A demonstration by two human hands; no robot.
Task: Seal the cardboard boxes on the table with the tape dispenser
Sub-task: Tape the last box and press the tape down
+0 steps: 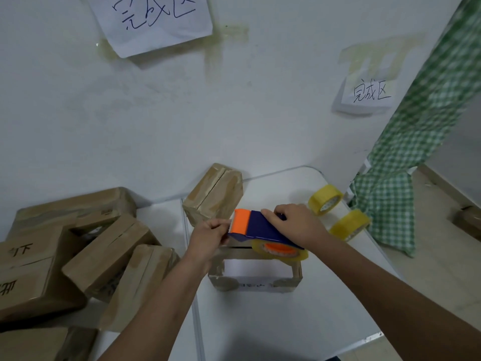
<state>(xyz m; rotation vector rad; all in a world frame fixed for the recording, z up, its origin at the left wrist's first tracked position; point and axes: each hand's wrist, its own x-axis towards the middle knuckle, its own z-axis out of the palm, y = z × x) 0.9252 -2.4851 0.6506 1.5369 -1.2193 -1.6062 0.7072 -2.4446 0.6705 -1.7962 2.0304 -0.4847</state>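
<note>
A small cardboard box [256, 281] with a white label stands on the white table [325, 303] in front of me. Above its top I hold a blue and orange tape dispenser [256, 227] carrying a clear tape roll. My right hand [294, 224] grips the dispenser's blue body from above. My left hand [209, 238] pinches at the orange toothed end of the dispenser, apparently on the tape's loose end. The box's top seam is partly hidden behind the dispenser.
Another cardboard box [214, 195] stands behind the dispenser. Several brown boxes [104, 256] are piled at the left. Two yellow tape rolls [325, 199] [350, 225] lie at the right rear of the table. A green checked cloth [406, 157] hangs at the right.
</note>
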